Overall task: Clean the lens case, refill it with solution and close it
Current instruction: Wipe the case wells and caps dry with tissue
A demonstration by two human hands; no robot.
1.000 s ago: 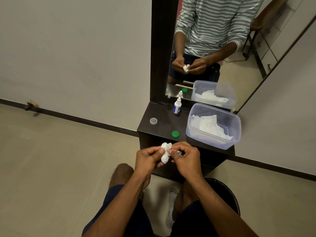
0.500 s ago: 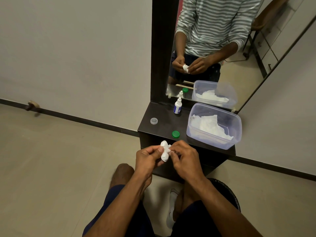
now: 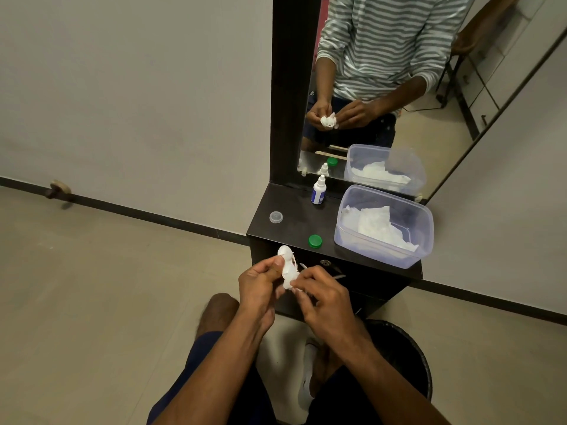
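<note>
My left hand (image 3: pixel 260 283) grips the white lens case (image 3: pixel 284 251) in front of the dark shelf; one round end of the case sticks up above my thumb. A crumpled white tissue (image 3: pixel 290 273) is pressed against the lower part of the case, and my right hand (image 3: pixel 322 297) pinches it with thumb and fingertips. The rest of the case is hidden by tissue and fingers. On the shelf (image 3: pixel 291 222) lie a green cap (image 3: pixel 315 241) and a clear cap (image 3: pixel 275 217). The small solution bottle (image 3: pixel 319 192) stands upright by the mirror.
A clear plastic tub (image 3: pixel 427 237) holding white tissues sits at the shelf's right end. A black bin (image 3: pixel 411 357) stands on the floor under my right forearm. The mirror (image 3: pixel 399 87) rises behind the shelf, and a wall is to the left.
Both hands stayed together in front of the shelf and drifted slightly left. My right fingers shifted lower on the tissue, so more of the case's round end shows above.
</note>
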